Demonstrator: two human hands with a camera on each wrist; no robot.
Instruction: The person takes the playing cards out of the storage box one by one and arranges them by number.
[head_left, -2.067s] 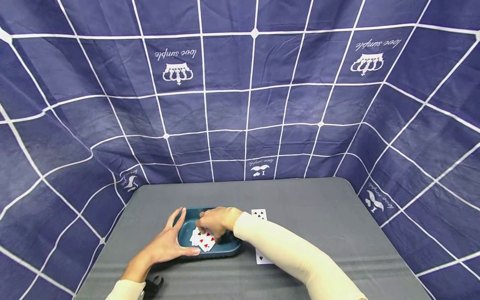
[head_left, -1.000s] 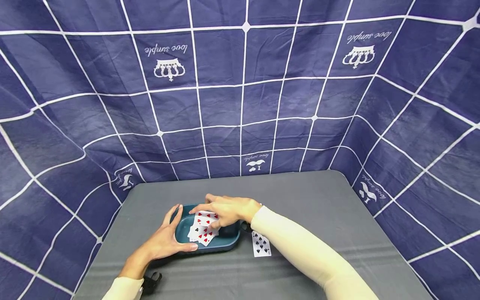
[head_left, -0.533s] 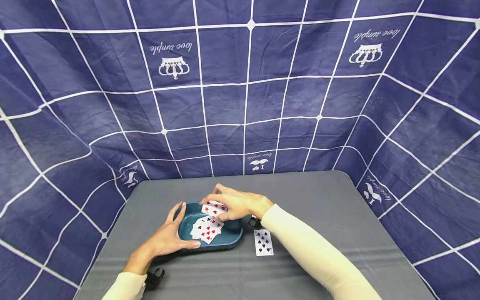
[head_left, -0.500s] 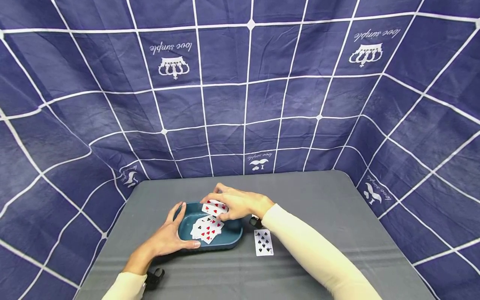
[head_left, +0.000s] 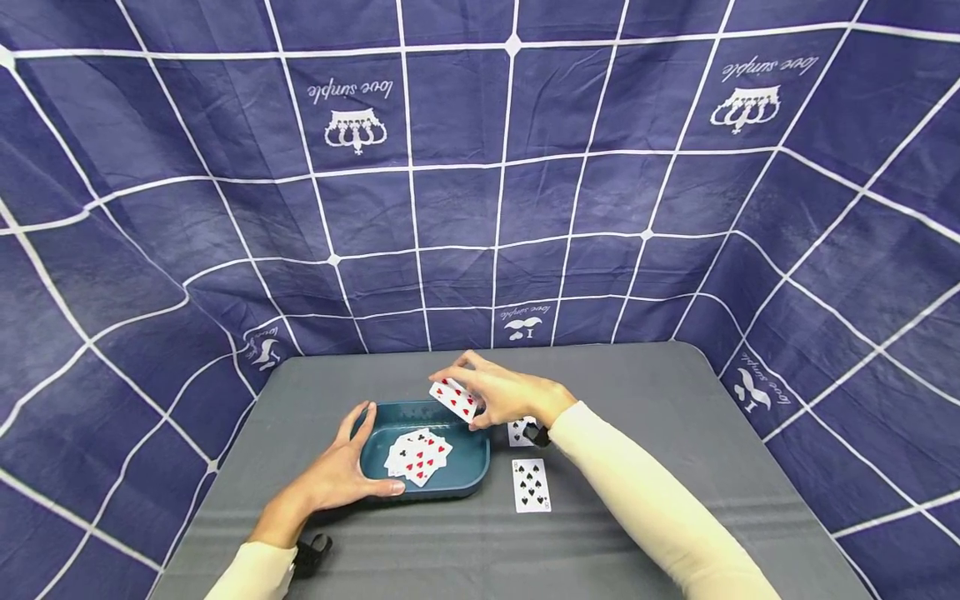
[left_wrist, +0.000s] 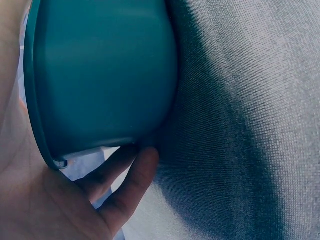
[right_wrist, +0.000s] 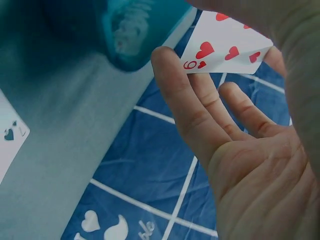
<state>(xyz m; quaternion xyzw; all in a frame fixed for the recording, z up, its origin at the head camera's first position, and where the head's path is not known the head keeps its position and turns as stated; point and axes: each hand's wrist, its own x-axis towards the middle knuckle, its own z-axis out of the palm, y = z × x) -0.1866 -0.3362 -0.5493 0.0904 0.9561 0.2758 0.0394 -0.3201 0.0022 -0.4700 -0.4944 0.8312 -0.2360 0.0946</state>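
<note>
My right hand (head_left: 501, 397) pinches a playing card (head_left: 454, 400) with red hearts between thumb and fingers, above the back right rim of a teal tray (head_left: 468, 477). In the right wrist view the same card (right_wrist: 225, 47) stands tilted, its face showing. My left hand (head_left: 333, 475) grips the tray's left end, thumb at the front rim and fingers round the far side. The left wrist view shows the tray's outer wall (left_wrist: 105, 75) beside the fingers (left_wrist: 132, 182). Inside the tray lies an overlapping pile of cards (head_left: 417, 457), hearts and clubs face up.
Right of the tray, a spades card (head_left: 532, 486) lies face up on the grey table (head_left: 615, 392). Behind it another spades card (head_left: 519, 432) is partly hidden by my right wrist. A blue cloth (head_left: 450, 208) with white lines hangs behind and at the sides.
My right hand has lifted the hearts card out of the tray, moving up and right. Its forearm has uncovered the spades cards. The left hand stays on the tray.
</note>
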